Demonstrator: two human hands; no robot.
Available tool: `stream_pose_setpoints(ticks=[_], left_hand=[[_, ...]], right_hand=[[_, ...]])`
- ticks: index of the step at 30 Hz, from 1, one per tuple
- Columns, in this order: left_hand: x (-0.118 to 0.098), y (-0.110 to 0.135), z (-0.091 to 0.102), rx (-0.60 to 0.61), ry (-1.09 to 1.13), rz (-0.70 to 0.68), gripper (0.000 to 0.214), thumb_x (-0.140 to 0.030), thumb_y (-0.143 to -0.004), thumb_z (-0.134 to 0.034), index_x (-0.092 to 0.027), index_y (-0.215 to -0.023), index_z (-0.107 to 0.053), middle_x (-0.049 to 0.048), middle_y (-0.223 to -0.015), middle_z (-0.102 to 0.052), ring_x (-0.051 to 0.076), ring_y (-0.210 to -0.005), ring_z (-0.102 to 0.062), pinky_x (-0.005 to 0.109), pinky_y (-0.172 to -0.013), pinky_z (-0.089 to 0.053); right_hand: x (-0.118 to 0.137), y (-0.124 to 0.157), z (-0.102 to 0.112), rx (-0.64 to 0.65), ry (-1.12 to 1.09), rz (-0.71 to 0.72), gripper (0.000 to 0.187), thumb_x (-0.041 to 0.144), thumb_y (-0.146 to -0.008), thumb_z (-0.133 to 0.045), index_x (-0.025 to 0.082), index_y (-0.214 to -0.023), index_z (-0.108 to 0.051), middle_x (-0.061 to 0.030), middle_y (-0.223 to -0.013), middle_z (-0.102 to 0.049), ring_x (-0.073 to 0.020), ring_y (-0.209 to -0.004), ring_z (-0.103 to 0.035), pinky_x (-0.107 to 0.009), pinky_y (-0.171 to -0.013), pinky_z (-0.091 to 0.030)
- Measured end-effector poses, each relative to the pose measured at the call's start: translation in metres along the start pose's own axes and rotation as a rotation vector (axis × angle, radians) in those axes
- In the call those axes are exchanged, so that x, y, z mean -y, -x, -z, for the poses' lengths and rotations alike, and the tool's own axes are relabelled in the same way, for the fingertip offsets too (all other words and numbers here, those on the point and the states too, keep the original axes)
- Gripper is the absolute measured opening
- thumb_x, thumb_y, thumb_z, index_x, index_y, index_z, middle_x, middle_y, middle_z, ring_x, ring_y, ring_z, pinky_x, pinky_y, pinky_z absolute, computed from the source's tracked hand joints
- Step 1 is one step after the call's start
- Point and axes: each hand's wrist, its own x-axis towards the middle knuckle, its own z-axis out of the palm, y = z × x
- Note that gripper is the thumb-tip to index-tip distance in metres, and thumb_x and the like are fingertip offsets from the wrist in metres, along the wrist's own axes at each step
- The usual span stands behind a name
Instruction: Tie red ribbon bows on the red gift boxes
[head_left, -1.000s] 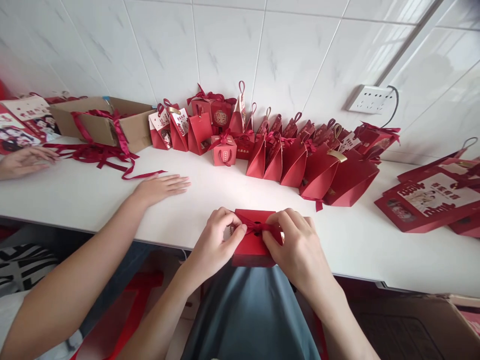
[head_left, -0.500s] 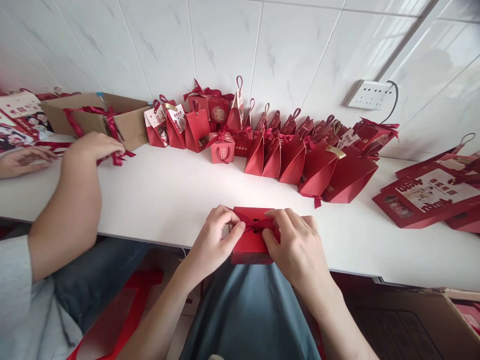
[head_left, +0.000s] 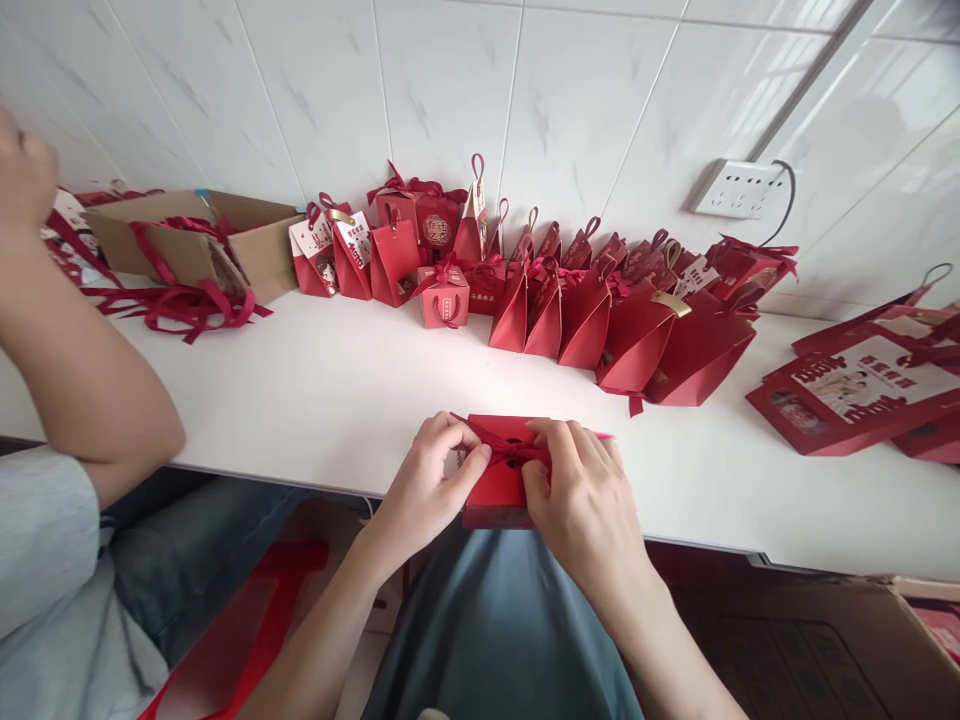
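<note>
A small red gift box (head_left: pixel 501 487) sits at the near edge of the white table (head_left: pixel 337 390), right in front of me. A dark red ribbon (head_left: pixel 504 447) crosses its top. My left hand (head_left: pixel 431 480) pinches the ribbon at the box's left side, fingers closed. On the box's right, my right hand (head_left: pixel 577 500) grips the other end of the ribbon, fingers curled over the top.
A row of finished red gift bags and boxes (head_left: pixel 570 300) lines the tiled wall. A cardboard box (head_left: pixel 191 240) with loose red ribbons (head_left: pixel 176 305) stands at the back left. Flat red bags (head_left: pixel 862 390) lie at the right. Another person's raised arm (head_left: pixel 67 340) is at the left.
The person at the left drew their arm back from the ribbon pile and raised the hand. My hands stayed on the ribbon, the right shifting slightly left.
</note>
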Motion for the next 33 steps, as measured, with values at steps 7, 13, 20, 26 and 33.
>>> stream_pose_setpoints(ticks=[7,13,20,26,33], left_hand=[[0.0,-0.001,0.001,0.013,0.015,0.0,0.018,-0.026,-0.089,-0.047,-0.021,-0.072,-0.049,-0.0011,-0.082,-0.049,0.015,-0.084,-0.05,0.027,-0.08,-0.039],[0.0,0.0,0.002,0.046,0.041,0.014,0.02,-0.029,-0.089,-0.046,-0.021,-0.071,-0.048,-0.0019,-0.08,-0.048,0.014,-0.081,-0.049,0.026,-0.077,-0.038],[-0.001,-0.001,0.003,0.074,0.057,0.028,0.02,-0.029,-0.089,-0.046,-0.021,-0.071,-0.048,-0.0022,-0.08,-0.047,0.014,-0.081,-0.048,0.025,-0.075,-0.037],[0.0,0.0,0.005,0.084,0.059,0.047,0.022,-0.031,-0.09,-0.046,-0.021,-0.07,-0.048,-0.0019,-0.079,-0.047,0.014,-0.081,-0.048,0.025,-0.074,-0.037],[-0.001,-0.001,0.004,0.087,0.054,0.055,0.023,-0.032,-0.09,-0.046,-0.021,-0.07,-0.048,-0.002,-0.079,-0.047,0.014,-0.081,-0.048,0.025,-0.074,-0.037]], right_hand=[[-0.009,-0.004,0.012,0.216,-0.399,-0.09,0.029,0.004,-0.076,-0.046,0.017,-0.099,-0.057,-0.0026,-0.079,-0.062,-0.0185,-0.075,-0.055,-0.031,-0.068,-0.043],[-0.024,-0.005,0.024,0.441,-0.699,-0.17,0.026,0.009,-0.082,-0.05,0.025,-0.103,-0.056,0.0014,-0.09,-0.061,-0.0143,-0.082,-0.057,-0.028,-0.076,-0.044],[-0.033,-0.006,0.025,0.518,-0.854,-0.214,0.022,0.017,-0.084,-0.057,0.025,-0.104,-0.058,0.0013,-0.09,-0.061,-0.0132,-0.082,-0.055,-0.025,-0.072,-0.044],[-0.04,-0.007,0.027,0.553,-1.015,-0.277,0.018,0.029,-0.082,-0.065,0.024,-0.099,-0.061,0.0025,-0.08,-0.058,-0.0117,-0.074,-0.053,-0.023,-0.068,-0.043],[-0.037,-0.005,0.025,0.537,-0.875,-0.285,0.013,0.02,-0.083,-0.061,0.026,-0.094,-0.062,0.0029,-0.085,-0.062,-0.0122,-0.076,-0.053,-0.025,-0.07,-0.041]])
